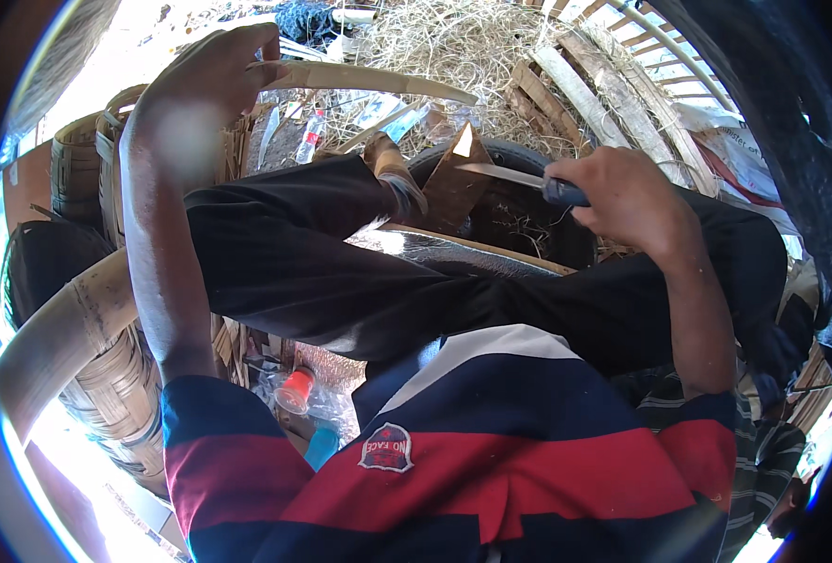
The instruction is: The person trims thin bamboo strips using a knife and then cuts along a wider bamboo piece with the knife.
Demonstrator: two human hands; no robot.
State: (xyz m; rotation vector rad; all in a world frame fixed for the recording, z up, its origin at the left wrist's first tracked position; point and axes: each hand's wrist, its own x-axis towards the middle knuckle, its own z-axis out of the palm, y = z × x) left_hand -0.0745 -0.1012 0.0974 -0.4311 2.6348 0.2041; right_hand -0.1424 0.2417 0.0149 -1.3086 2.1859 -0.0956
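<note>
At the upper left, my left hand (223, 70) is closed round one end of a long flat bamboo strip (378, 81), which reaches out to the right. My right hand (622, 192) grips the dark handle of a knife (508, 174), its blade pointing left. The blade tip is by the upper part of an upright wooden board (451, 192) and below the strip, apart from it. That board stands at a black tyre (538, 164) in front of my legs. Part of the left fingers is hidden behind the hand itself.
Dry shavings (444, 42) cover the ground ahead. Wooden slats (613, 89) lie at the upper right. A plastic bottle (311, 134) lies near my foot (392, 169). On the left are a woven basket (120, 389) and a thick bamboo pole (68, 324); a red cup (295, 388) is nearby.
</note>
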